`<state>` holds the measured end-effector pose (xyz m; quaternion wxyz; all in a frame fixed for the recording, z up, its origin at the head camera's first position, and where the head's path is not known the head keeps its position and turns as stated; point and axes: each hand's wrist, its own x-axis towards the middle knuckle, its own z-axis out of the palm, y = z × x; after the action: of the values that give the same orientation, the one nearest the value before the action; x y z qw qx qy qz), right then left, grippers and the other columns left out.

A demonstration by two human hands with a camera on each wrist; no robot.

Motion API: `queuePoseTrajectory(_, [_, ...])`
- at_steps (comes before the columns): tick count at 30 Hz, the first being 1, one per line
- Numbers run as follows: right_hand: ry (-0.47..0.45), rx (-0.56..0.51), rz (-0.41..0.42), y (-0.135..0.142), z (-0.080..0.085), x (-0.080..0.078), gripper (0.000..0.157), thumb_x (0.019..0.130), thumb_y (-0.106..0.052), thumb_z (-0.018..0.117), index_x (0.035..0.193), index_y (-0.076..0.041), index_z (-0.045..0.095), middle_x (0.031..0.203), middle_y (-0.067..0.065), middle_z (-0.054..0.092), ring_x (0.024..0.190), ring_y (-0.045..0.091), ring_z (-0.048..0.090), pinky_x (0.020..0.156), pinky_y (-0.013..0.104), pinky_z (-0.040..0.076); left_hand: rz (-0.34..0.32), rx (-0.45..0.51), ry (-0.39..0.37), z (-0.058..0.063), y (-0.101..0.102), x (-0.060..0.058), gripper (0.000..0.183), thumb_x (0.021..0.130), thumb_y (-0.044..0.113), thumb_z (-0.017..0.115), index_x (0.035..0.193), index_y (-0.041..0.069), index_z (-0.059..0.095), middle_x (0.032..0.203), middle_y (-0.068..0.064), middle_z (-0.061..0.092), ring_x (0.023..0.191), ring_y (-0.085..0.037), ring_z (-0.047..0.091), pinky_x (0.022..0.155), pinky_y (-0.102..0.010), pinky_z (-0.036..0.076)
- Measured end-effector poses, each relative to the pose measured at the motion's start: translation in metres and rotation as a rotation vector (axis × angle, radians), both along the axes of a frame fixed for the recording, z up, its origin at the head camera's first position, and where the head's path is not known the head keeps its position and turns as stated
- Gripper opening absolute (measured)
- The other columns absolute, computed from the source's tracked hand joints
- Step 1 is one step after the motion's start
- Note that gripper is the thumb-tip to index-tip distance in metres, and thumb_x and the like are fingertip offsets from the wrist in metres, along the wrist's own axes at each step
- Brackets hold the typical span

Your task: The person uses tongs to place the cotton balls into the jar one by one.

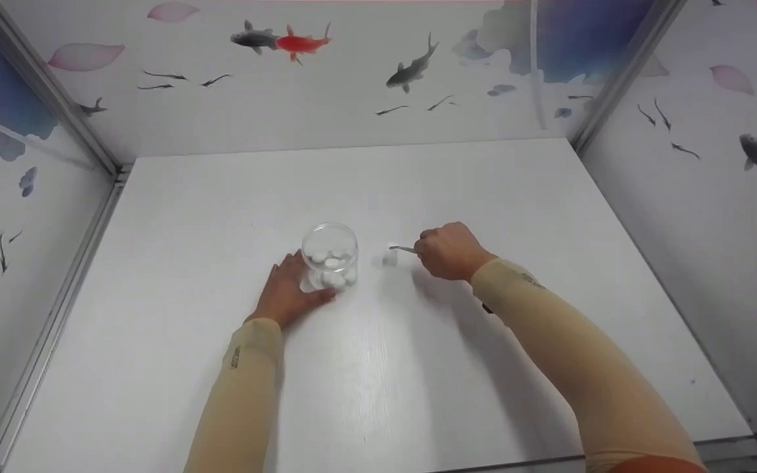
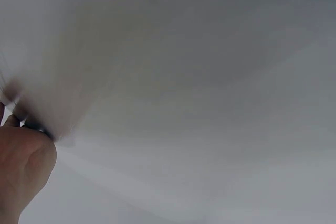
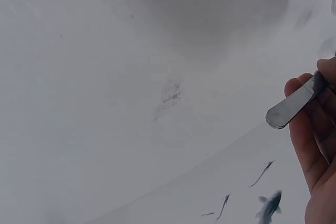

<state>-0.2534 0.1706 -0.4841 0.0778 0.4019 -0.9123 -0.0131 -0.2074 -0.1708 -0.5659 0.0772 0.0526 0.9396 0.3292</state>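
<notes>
A clear round jar [image 1: 330,244] stands on the white table with several white, rounded pieces [image 1: 333,278] inside. My left hand [image 1: 290,289] holds the jar at its left and near side, thumb in front. Part of that hand [image 2: 23,163] shows at the edge of the left wrist view. To the right of the jar, my right hand [image 1: 451,251] grips a slim metal utensil [image 1: 405,249], its tip pointing left. Its flat, rounded handle [image 3: 291,107] sticks out of the fist in the right wrist view. A small, blurred whitish patch [image 1: 389,259] lies below the tip; I cannot tell what it is.
White panels printed with fish and petals [image 1: 345,112] enclose the table [image 1: 365,190] at the back, left and right. Metal frame strips [image 1: 83,256] run along the sides. The right arm casts a shadow on the tabletop.
</notes>
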Motion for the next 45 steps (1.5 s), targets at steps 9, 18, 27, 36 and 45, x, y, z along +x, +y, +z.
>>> queuePoseTrajectory(9, [0.002,-0.061,0.025,-0.002,0.009,0.0,0.01,0.088,-0.009,0.068,0.086,-0.01,0.077,0.071,0.0,0.066,0.05,0.013,0.051,0.044,0.033,0.049,0.002,-0.015,-0.02,0.003,-0.001,0.002,0.12,0.073,0.074,0.072,0.16,0.011,0.02,0.163,-0.015,0.021,0.151,-0.028,0.01,0.123,-0.037,-0.003])
queuePoseTrajectory(18, [0.033,-0.055,0.016,-0.007,0.025,-0.003,0.009,0.09,-0.009,0.068,0.086,-0.009,0.077,0.073,0.001,0.067,0.05,0.013,0.052,0.046,0.032,0.051,0.004,-0.007,-0.021,0.003,-0.001,0.002,0.119,0.073,0.074,0.072,0.16,0.012,0.02,0.163,-0.014,0.023,0.151,-0.027,0.01,0.123,-0.036,-0.003])
queuePoseTrajectory(27, [0.06,-0.053,0.021,-0.01,0.031,-0.004,0.01,0.088,-0.009,0.068,0.082,-0.009,0.075,0.069,0.001,0.064,0.048,0.016,0.051,0.042,0.033,0.047,0.018,0.012,-0.043,0.004,-0.001,0.002,0.119,0.072,0.072,0.074,0.16,0.011,0.021,0.163,-0.014,0.023,0.151,-0.028,0.009,0.122,-0.034,-0.004])
queuePoseTrajectory(36, [0.065,-0.018,0.008,-0.013,0.041,-0.003,0.011,0.091,-0.01,0.067,0.088,-0.009,0.077,0.072,0.002,0.066,0.049,0.015,0.05,0.044,0.032,0.05,0.013,-0.004,-0.037,0.005,0.0,0.003,0.119,0.073,0.072,0.073,0.16,0.01,0.019,0.163,-0.016,0.021,0.151,-0.029,0.009,0.122,-0.034,-0.004])
queuePoseTrajectory(45, [0.12,-0.044,0.048,-0.028,0.056,-0.002,0.011,0.09,-0.01,0.066,0.086,-0.008,0.077,0.07,0.002,0.066,0.048,0.015,0.049,0.042,0.031,0.047,-0.002,-0.001,-0.009,0.005,0.001,0.003,0.118,0.074,0.07,0.074,0.159,0.007,0.021,0.162,-0.018,0.023,0.15,-0.031,0.012,0.123,-0.036,-0.002])
